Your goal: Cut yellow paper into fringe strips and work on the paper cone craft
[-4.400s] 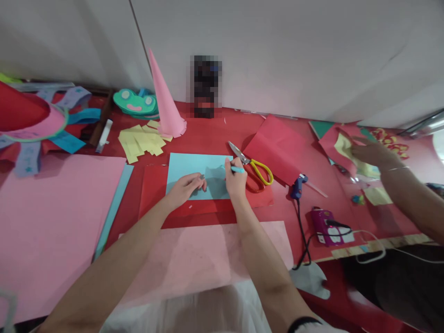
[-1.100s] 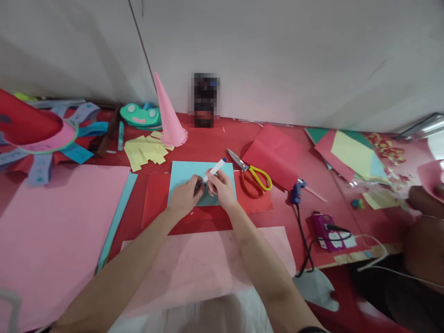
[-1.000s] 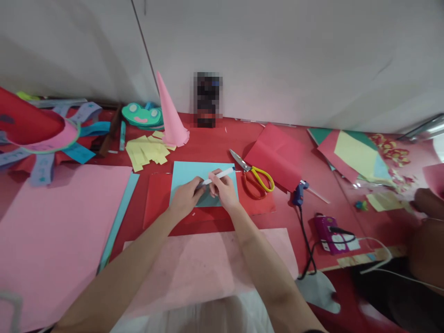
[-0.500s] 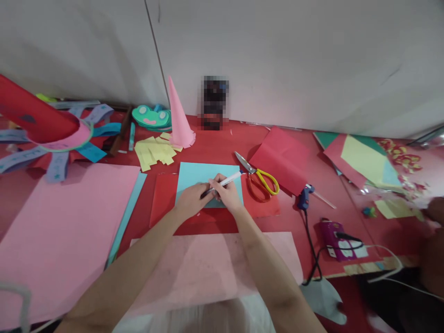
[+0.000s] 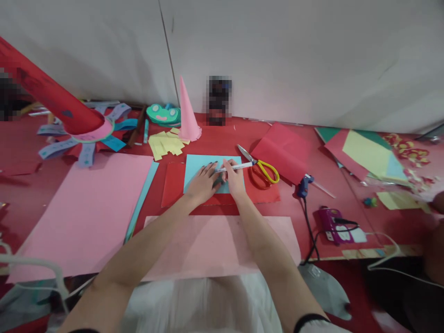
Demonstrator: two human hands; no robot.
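A light blue paper sheet (image 5: 197, 165) lies on a red sheet (image 5: 172, 185) in the middle of the table. My left hand (image 5: 203, 183) rests flat on the blue sheet with its fingers spread, holding nothing. My right hand (image 5: 235, 178) is closed around a white marker pen (image 5: 243, 166), which lies nearly level and points right toward the scissors. The two hands touch over the blue sheet.
Yellow-handled scissors (image 5: 261, 167) lie right of the pen, with folded red paper (image 5: 281, 151), a blue glue gun (image 5: 304, 186) and a purple device (image 5: 335, 226) beyond. Large pink sheets (image 5: 83, 212) cover the left and front. A pink cone (image 5: 188, 113), yellow strips (image 5: 165, 144) and a frog cut-out (image 5: 163, 114) stand behind.
The pen has tipped from upright to nearly level in my right hand. My left hand let go near the pen's end and flattened on the blue sheet. The view swung left.
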